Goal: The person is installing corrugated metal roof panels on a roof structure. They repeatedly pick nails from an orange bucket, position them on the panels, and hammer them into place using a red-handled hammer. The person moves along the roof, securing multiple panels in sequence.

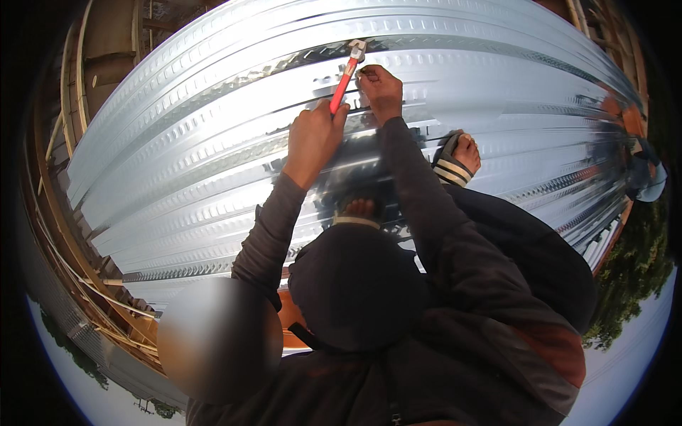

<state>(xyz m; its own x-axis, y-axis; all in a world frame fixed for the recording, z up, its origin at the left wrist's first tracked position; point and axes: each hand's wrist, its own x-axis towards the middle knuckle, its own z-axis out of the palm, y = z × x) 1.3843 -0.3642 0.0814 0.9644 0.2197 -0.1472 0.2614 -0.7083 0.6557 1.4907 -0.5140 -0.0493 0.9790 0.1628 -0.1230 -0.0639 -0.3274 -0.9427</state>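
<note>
My left hand (315, 140) is wrapped around the red handle of a hammer (343, 86). The hammer's metal head (357, 49) points away from me, over a dark raised rib of the shiny ribbed metal sheeting (469, 82). Just right of the hammer head, my right hand (381, 92) is closed in a pinch close to the sheet. Whatever its fingertips hold, if anything, is too small to make out.
My foot in a striped sandal (465, 153) rests on the sheeting, right of my arms. Another person (643, 174) is at the far right edge. Wooden framing (71, 92) shows past the sheet's left edge. A tree (632, 270) stands beyond the right side.
</note>
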